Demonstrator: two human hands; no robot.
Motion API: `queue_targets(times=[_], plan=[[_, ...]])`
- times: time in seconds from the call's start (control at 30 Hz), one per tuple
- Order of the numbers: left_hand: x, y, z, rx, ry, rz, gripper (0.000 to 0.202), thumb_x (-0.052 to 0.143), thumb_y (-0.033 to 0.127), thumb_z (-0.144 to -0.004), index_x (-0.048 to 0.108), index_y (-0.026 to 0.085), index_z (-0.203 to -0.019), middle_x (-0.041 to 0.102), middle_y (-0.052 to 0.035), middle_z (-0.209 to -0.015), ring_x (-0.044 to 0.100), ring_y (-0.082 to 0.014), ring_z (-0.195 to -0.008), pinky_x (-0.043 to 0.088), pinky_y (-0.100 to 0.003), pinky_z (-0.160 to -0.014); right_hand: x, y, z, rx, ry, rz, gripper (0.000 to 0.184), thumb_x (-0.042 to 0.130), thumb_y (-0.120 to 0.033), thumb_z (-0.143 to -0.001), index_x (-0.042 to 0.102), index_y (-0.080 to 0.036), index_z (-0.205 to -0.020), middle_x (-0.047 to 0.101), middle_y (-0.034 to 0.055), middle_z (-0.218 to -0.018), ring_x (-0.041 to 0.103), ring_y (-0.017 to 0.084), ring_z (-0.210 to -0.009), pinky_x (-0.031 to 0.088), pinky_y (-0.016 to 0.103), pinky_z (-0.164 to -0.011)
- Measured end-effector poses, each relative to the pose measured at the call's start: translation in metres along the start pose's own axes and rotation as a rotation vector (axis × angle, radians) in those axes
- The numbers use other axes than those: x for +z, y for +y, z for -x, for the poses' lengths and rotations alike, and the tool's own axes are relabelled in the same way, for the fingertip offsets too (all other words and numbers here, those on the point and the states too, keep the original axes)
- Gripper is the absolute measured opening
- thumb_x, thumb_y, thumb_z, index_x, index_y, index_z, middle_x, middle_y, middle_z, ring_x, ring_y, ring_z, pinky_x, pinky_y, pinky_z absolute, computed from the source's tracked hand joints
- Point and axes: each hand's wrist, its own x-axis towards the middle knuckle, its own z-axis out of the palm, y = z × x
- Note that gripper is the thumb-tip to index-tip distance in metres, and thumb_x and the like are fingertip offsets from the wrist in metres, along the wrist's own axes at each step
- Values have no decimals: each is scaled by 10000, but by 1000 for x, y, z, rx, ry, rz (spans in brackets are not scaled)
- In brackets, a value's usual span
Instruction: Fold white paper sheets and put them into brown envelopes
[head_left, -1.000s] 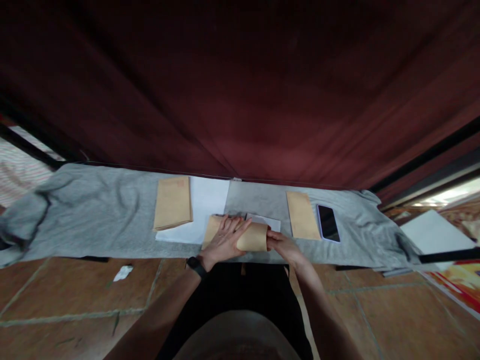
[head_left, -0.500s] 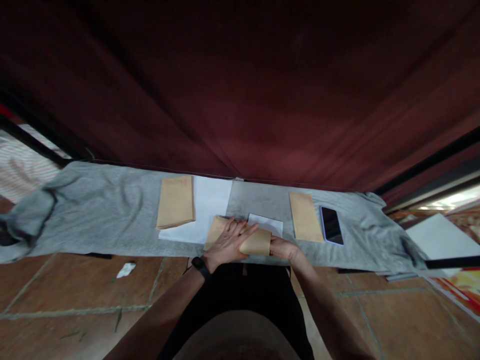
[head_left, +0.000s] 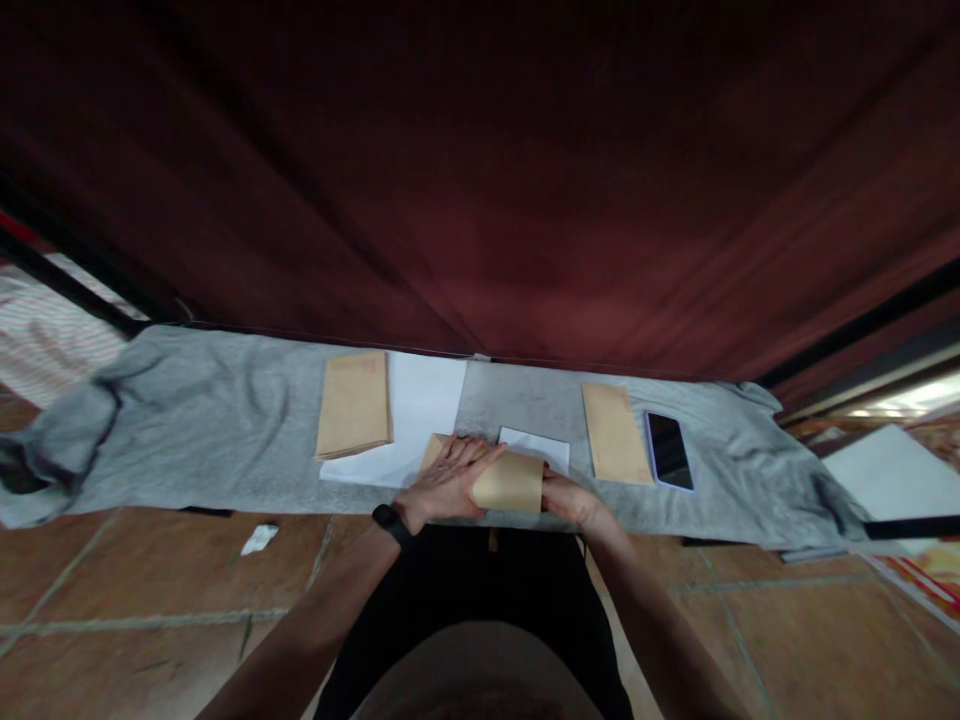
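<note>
A brown paper envelope (head_left: 508, 482) lies on the grey cloth in front of me, its right end bulging open. My left hand (head_left: 448, 482) rests flat across the envelope's left part, fingers stretched out and pressing on it. At the open end is my right hand (head_left: 568, 497), its fingers reaching inside, where the paper hides them. Just behind the envelope, partly covered by it, is a small white sheet (head_left: 544, 443). Left of my hands, a stack of brown envelopes (head_left: 354, 405) sits on large white paper (head_left: 426, 395).
To the right, a single brown envelope (head_left: 616, 432) lies beside a phone (head_left: 670, 452) with a light purple edge. Grey cloth (head_left: 217, 420) covers the narrow table. A dark red curtain (head_left: 480, 200) hangs behind it. A crumpled white scrap (head_left: 259, 539) is on the tiled floor.
My left hand has slid slightly left and toward me along the envelope, with more of its brown surface showing. The right hand keeps its fingers in the open end. The view has shifted slightly.
</note>
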Motion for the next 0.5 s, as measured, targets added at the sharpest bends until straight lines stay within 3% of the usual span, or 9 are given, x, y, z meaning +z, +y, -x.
queue_targets(times=[0.17, 0.27, 0.4, 0.5], plan=[[-1, 0, 0, -7, 19, -8, 1193, 831, 459, -627, 159, 307, -1600, 453, -119, -1490, 391, -371, -1392, 155, -550, -1208, 2, -9, 0, 170, -190, -175, 344, 770, -502, -703, 760, -222, -902, 756, 54, -782, 722, 259, -799, 580, 368, -670], [-1, 1, 0, 1, 46, -25, 1171, 815, 453, -646, 158, 290, -1602, 475, -122, -1458, 408, -360, -1375, 170, -536, -1207, -5, -15, 4, 161, -183, -215, 347, 755, -495, -716, 763, -211, -914, 756, 52, -785, 718, 252, -788, 572, 351, -668], [-6, 3, 1, -17, 87, -73, 1189, 808, 463, -650, 126, 274, -1606, 502, -127, -1405, 437, -358, -1339, 190, -541, -1201, -22, -19, 13, 104, -169, -198, 350, 710, -477, -742, 749, -229, -986, 766, 35, -936, 708, 225, -852, 560, 331, -743], [-11, 3, 4, -38, 135, -103, 1162, 788, 475, -677, 116, 276, -1605, 507, -125, -1391, 442, -357, -1331, 201, -546, -1198, -39, -16, 18, 61, -37, -140, 379, 640, -496, -802, 714, -220, -1050, 756, 49, -1006, 708, 220, -897, 557, 340, -788]])
